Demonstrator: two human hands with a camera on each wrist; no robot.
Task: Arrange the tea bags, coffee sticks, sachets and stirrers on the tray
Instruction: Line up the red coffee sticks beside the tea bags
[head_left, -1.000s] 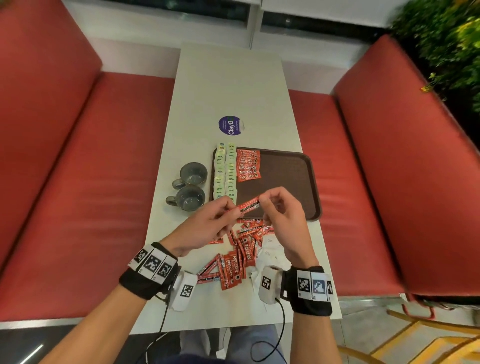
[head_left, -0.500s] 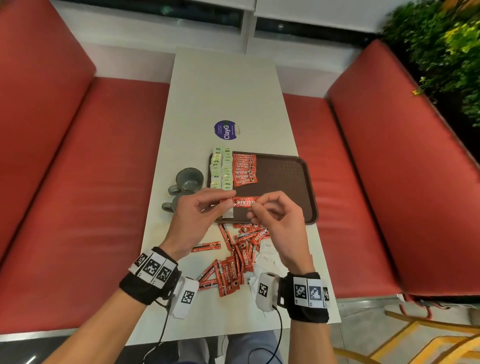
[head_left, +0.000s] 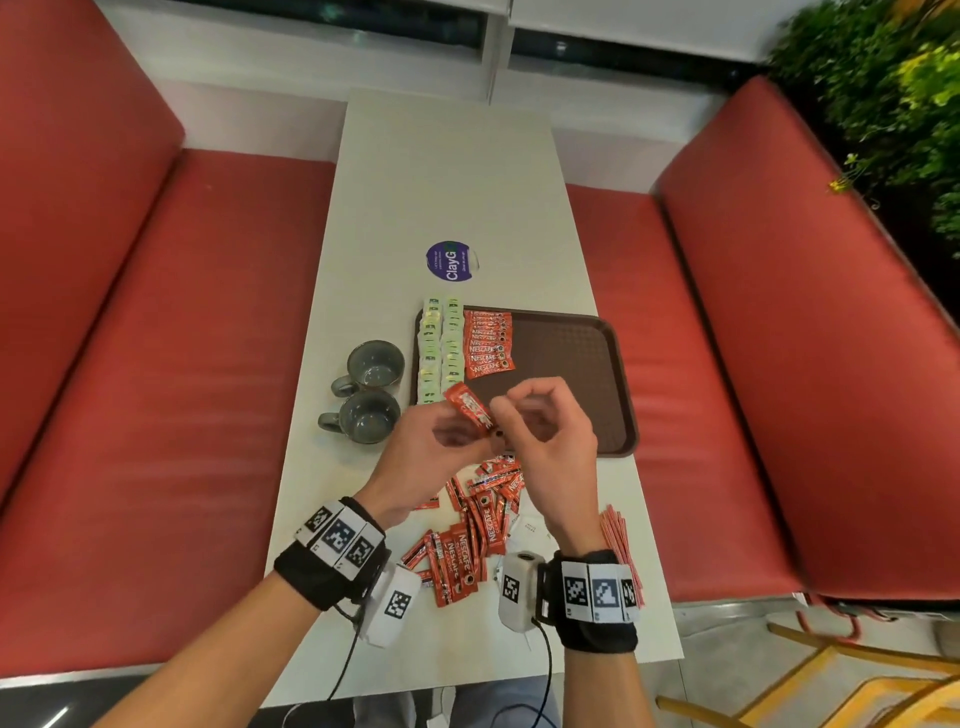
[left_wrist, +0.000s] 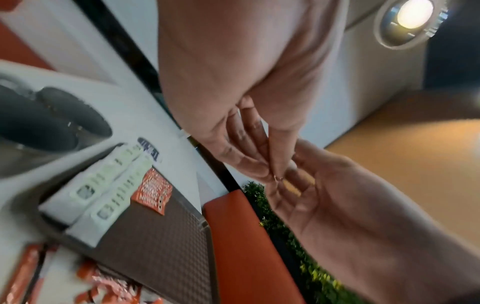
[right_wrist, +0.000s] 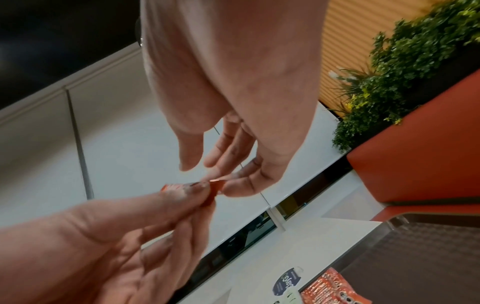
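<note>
Both hands hold one red coffee stick (head_left: 470, 409) in the air over the near left corner of the brown tray (head_left: 582, 384). My left hand (head_left: 462, 425) pinches its middle, and my right hand (head_left: 503, 415) pinches its near end (right_wrist: 213, 188). The stick slants up to the left. On the tray's left side lie two rows of green tea bags (head_left: 440, 351) and a row of coffee sticks (head_left: 488, 344). Several loose coffee sticks (head_left: 475, 525) lie in a pile on the table beneath my wrists. White sachets (head_left: 527, 530) and striped stirrers (head_left: 618, 540) lie beside it.
Two grey mugs (head_left: 375, 364) (head_left: 365, 417) stand just left of the tray. A round purple sticker (head_left: 451, 261) lies on the white table (head_left: 441, 171) beyond the tray. Red benches (head_left: 171, 322) run along both sides, and plants (head_left: 893, 104) stand at the far right.
The coffee stick has turned from lying level between my hands to slanting up to the left. Both hands keep their pinch on it, over the tray's near left corner.
</note>
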